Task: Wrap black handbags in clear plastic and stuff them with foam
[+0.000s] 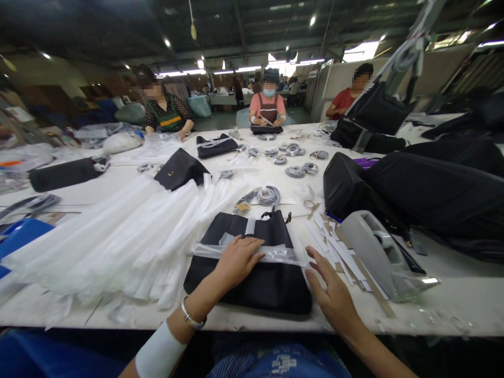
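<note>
A black handbag lies flat on the white table in front of me. Across its middle runs a strip of clear plastic wrap, and a pale band sits on its upper part. My left hand rests on the bag over the plastic, fingers stretched out to the right. Beside the bag's right edge is my right hand, its fingers spread, near the end of the plastic strip. Just beyond the bag lies a coiled grey strap with a small tan tag.
White foam sheets are heaped at the left. A grey tape dispenser and paper strips lie at the right, before piled black bags. Several coiled straps are scattered further back. Three people work across the table.
</note>
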`<state>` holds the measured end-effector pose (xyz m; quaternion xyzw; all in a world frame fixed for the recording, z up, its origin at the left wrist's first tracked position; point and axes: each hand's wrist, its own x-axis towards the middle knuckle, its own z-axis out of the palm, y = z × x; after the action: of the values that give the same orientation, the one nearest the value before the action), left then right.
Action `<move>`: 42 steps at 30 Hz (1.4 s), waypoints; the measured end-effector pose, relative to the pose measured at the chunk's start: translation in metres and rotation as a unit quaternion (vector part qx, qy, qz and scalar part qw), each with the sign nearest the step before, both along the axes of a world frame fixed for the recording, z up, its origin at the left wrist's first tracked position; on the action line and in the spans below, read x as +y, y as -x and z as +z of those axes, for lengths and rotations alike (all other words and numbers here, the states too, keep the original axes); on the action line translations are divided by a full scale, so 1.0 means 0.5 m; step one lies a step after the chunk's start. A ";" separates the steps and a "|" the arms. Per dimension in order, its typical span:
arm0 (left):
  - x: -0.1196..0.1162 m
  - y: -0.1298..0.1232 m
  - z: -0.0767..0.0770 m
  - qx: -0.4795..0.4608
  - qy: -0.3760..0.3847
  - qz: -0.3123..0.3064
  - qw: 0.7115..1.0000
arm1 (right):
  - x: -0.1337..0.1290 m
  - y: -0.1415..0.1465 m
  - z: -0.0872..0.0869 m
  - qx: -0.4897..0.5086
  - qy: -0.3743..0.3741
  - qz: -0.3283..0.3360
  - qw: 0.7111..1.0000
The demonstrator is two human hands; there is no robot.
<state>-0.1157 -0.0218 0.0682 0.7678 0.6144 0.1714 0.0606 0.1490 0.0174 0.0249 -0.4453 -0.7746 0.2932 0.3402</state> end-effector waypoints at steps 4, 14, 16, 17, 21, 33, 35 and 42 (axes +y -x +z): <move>0.017 -0.003 -0.015 0.050 0.006 0.005 0.999 | 0.017 0.000 0.013 0.018 0.122 -0.035 0.992; 0.019 -0.009 -0.012 0.065 -0.030 0.047 0.996 | 0.047 0.004 0.028 0.042 0.177 -0.060 0.981; 0.026 -0.036 -0.022 0.009 -0.055 0.013 0.998 | 0.067 0.004 0.044 0.005 0.174 -0.030 0.984; 0.033 -0.052 -0.027 -0.015 -0.059 0.001 0.998 | 0.076 0.006 0.051 -0.016 0.170 -0.014 0.985; 0.066 -0.108 -0.049 -0.064 -0.058 -0.023 0.996 | 0.081 0.017 0.055 -0.034 0.123 -0.007 0.992; 0.079 -0.127 -0.053 -0.073 -0.087 -0.028 0.993 | -0.036 -0.087 0.019 -0.082 0.012 0.063 0.995; 0.084 -0.133 -0.038 -0.032 -0.103 -0.093 0.990 | -0.037 -0.089 0.020 -0.103 0.007 0.081 0.991; 0.147 -0.126 -0.011 0.066 -0.052 -0.326 0.942 | -0.049 -0.072 -0.016 -0.011 -0.024 0.015 1.000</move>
<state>-0.0527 0.0516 0.0628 0.9377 0.3232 0.1234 0.0323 0.1851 -0.0070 0.0170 -0.4289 -0.7916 0.2746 0.3377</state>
